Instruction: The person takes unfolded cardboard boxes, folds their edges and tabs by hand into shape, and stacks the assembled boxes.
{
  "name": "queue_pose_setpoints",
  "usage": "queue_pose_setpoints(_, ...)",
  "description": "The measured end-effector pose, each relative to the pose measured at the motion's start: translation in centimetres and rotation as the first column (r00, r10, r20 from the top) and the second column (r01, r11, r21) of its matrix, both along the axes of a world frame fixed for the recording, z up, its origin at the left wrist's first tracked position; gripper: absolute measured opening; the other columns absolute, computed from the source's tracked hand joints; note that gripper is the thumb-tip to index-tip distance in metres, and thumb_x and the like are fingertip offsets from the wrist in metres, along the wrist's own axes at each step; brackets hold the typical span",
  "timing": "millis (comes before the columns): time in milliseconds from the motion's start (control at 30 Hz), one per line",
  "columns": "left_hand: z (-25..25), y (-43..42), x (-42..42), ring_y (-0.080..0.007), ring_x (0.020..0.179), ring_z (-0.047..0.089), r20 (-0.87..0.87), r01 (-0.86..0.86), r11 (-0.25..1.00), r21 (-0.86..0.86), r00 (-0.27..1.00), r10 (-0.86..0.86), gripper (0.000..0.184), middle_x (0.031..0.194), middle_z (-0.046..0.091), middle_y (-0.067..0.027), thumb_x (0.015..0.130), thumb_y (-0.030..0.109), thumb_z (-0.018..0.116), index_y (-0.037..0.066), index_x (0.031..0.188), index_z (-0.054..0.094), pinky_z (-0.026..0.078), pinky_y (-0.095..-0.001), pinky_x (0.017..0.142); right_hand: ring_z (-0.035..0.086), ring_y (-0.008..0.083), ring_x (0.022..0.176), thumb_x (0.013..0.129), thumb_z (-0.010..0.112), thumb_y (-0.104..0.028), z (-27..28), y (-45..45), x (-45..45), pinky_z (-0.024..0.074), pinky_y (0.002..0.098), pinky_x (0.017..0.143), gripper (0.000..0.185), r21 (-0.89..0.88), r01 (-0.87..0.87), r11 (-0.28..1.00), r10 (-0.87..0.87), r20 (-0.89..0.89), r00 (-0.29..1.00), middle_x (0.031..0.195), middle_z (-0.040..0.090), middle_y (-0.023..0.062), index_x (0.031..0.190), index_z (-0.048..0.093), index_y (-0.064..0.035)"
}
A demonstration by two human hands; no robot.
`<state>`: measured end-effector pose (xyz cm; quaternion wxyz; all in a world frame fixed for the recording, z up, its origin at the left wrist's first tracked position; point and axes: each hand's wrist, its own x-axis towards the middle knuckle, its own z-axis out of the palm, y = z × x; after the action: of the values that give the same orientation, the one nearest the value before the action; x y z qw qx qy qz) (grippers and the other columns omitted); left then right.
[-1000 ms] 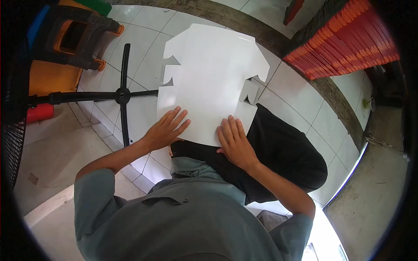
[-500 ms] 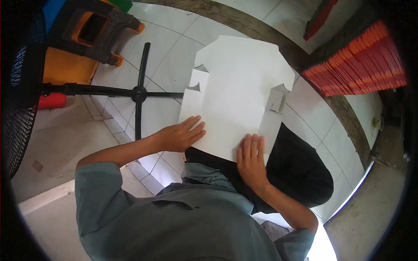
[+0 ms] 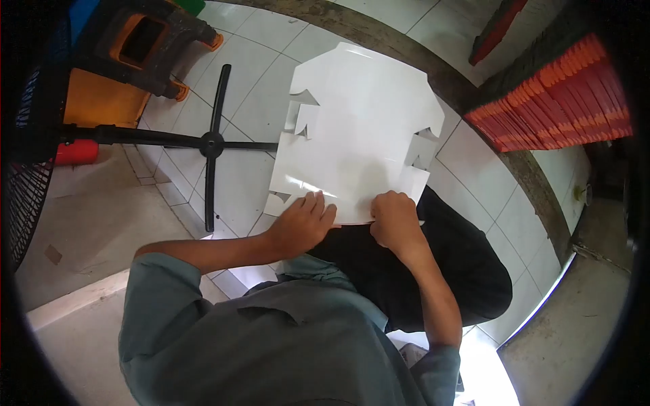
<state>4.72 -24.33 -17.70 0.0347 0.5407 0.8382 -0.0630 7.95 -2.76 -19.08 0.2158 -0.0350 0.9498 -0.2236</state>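
Note:
A flat white cardboard box blank with cut flaps and notches along both sides rests over my lap. Its surface catches a glossy reflection close to the near edge. My left hand is closed on the near left part of that edge, fingers on top and the thumb mostly hidden. At the near right, my right hand has its fingers curled tightly around the same edge. What lies under the blank is hidden.
A black fan stand with crossed legs stands on the tiled floor to the left, near a black and orange stool. Several stacked red-orange sheets are at the right. A red cylinder lies at far left.
My hands went from lying flat on the blank to curling around its near edge. The blank has shifted slightly left and away, and its upper face now looks glossy.

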Motion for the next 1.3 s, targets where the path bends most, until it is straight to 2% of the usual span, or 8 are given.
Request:
queue_pose_setpoints(133, -2.1, -0.8, -1.7, -0.0264, 0.079, 0.065, 0.324, -0.108, 0.975, 0.194, 0.945, 0.041, 0.032, 0.093, 0.067, -0.0139, 0.086, 0.029, 0.067, 0.002, 0.100, 0.062, 0.052, -0.0371, 0.066, 0.066, 0.0340, 0.080, 0.069, 0.070, -0.004, -0.2, 0.2, 0.4, 0.0533, 0.0438, 0.073, 0.010, -0.001, -0.029, 1.000, 0.029, -0.009, 1.000, 0.082, 0.066, 0.0179, 0.078, 0.067, -0.0016)
queue_pose_setpoints(267, -1.0, -0.5, -5.3, -0.0290, 0.069, 0.064, 0.557, -0.234, 0.956, 0.176, 0.825, 0.100, 0.015, 0.075, 0.065, -0.0095, 0.082, 0.023, 0.070, 0.008, 0.084, 0.067, 0.051, -0.0403, 0.063, 0.061, 0.0286, 0.076, 0.075, 0.062, -0.004, -1.9, -3.2, 4.2, 0.0489, 0.0370, 0.063, 0.014, 0.076, 0.116, 0.990, -0.079, -0.381, 0.921, 0.078, 0.055, 0.0123, 0.085, 0.052, -0.0056)
queue_pose_setpoints(533, -2.8, -0.3, -8.7, -0.0322, 0.065, 0.065, 0.604, -0.103, 0.987, 0.121, 0.797, 0.010, 0.026, 0.070, 0.064, -0.0117, 0.083, 0.031, 0.069, 0.006, 0.076, 0.065, 0.051, -0.0432, 0.059, 0.055, 0.0271, 0.048, 0.087, 0.062, -0.054, -5.0, -1.1, -0.4, 0.0452, 0.0367, 0.047, 0.053, -0.124, 0.063, 0.990, -0.117, -0.495, 0.861, 0.054, 0.049, 0.0075, 0.069, 0.047, -0.0074)
queue_pose_setpoints(700, -5.8, 0.0, -9.1, -0.0246, 0.062, 0.056, 0.363, 0.058, 0.901, 0.429, 0.903, -0.231, 0.026, 0.068, 0.053, -0.0034, 0.085, 0.033, 0.068, 0.009, 0.081, 0.061, 0.044, -0.0384, 0.058, 0.054, 0.0253, 0.098, 0.082, 0.066, -0.044, -6.7, 0.0, -1.8, 0.0379, 0.0438, 0.087, 0.037, -0.066, 0.021, 0.998, -0.053, -0.547, 0.835, 0.100, 0.060, 0.0088, 0.091, 0.060, -0.0080)
queue_pose_setpoints(1033, -8.7, 1.9, -11.9, -0.0273, 0.091, 0.050, 0.202, 0.100, 0.826, 0.555, 0.947, -0.251, 0.037, 0.100, 0.053, -0.0093, 0.082, 0.040, 0.067, 0.009, 0.100, 0.057, 0.039, -0.0405, 0.081, 0.049, 0.0285, 0.106, 0.085, 0.063, -0.038, -8.1, 0.2, -3.7, 0.0315, 0.0494, 0.094, 0.036, -0.011, 0.112, 0.994, -0.087, -0.698, 0.711, 0.110, 0.056, 0.0086, 0.106, 0.060, -0.0090)
queue_pose_setpoints(1133, -7.6, 1.1, -9.5, -0.0245, 0.093, 0.053, 0.114, 0.275, 0.856, 0.437, 0.928, -0.355, 0.035, 0.101, 0.056, -0.0076, 0.082, 0.039, 0.067, 0.008, 0.097, 0.061, 0.042, -0.0370, 0.078, 0.052, 0.0280, 0.101, 0.088, 0.062, -0.036, -5.7, 0.4, -1.4, 0.0385, 0.0453, 0.089, 0.034, 0.034, 0.016, 0.999, 0.012, -0.692, 0.722, 0.109, 0.057, 0.0091, 0.106, 0.061, -0.0074)
queue_pose_setpoints(1200, -6.0, 0.0, -7.4, -0.0227, 0.089, 0.058, 0.061, 0.280, 0.808, 0.518, 0.930, -0.362, 0.033, 0.099, 0.061, -0.0074, 0.085, 0.036, 0.067, 0.006, 0.100, 0.064, 0.045, -0.0333, 0.072, 0.056, 0.0295, 0.097, 0.088, 0.058, -0.024, -4.6, 0.2, 1.1, 0.0461, 0.0403, 0.083, 0.032, -0.061, -0.281, 0.958, 0.203, -0.550, 0.810, 0.110, 0.058, 0.0140, 0.112, 0.059, -0.0017)
queue_pose_setpoints(1300, -4.4, -1.4, -1.8, -0.0204, 0.071, 0.057, 0.056, 0.141, 0.918, 0.371, 0.983, -0.174, 0.029, 0.088, 0.060, -0.0081, 0.091, 0.032, 0.060, 0.004, 0.098, 0.061, 0.045, -0.0306, 0.062, 0.059, 0.0297, 0.091, 0.084, 0.056, -0.013, -3.5, -1.5, 4.8, 0.0505, 0.0368, 0.078, 0.032, 0.119, -0.271, 0.955, 0.284, -0.617, 0.734, 0.106, 0.059, 0.0171, 0.112, 0.056, 0.0029)
